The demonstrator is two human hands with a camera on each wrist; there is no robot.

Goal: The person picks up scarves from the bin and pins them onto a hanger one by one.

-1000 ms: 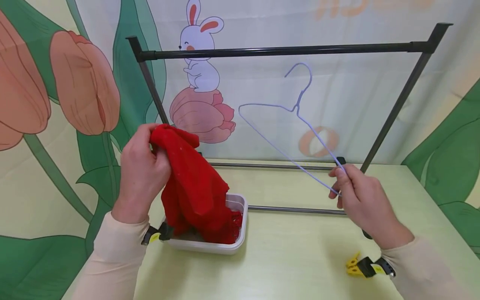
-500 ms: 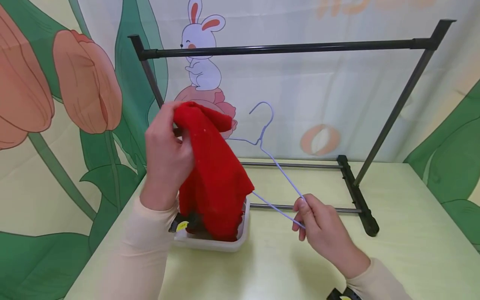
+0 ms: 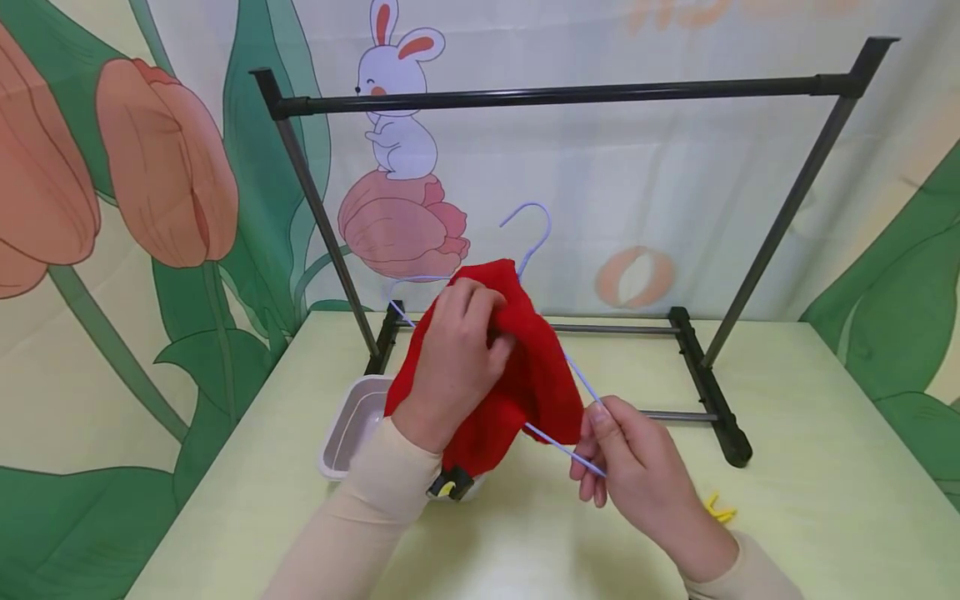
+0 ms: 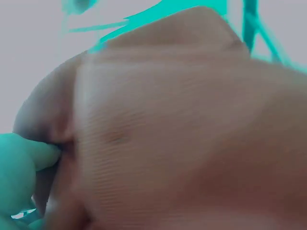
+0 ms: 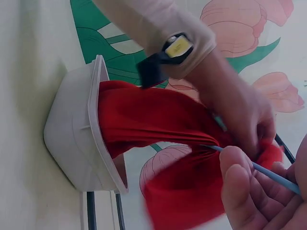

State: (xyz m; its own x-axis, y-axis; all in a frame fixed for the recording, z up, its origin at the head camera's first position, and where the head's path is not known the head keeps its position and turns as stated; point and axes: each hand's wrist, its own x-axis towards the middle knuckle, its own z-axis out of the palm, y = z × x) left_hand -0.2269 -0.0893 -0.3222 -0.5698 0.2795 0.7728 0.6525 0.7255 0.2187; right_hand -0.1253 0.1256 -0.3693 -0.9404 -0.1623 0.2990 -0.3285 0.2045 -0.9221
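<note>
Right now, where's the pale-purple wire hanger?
In the head view, the pale-purple wire hanger is near the middle, below the black rack's top bar; the right hand grips its right corner, and crumpled red cloth hides much of it.

The cloth (image 3: pixel 551 367) and hanger (image 3: pixel 582 380) are before the rack (image 3: pixel 555 96).

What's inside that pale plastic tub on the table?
The lower end of the red cloth dips into the tub. In the head view, bare plastic shows at the tub's left end; the cloth and left sleeve hide the rest.
</note>
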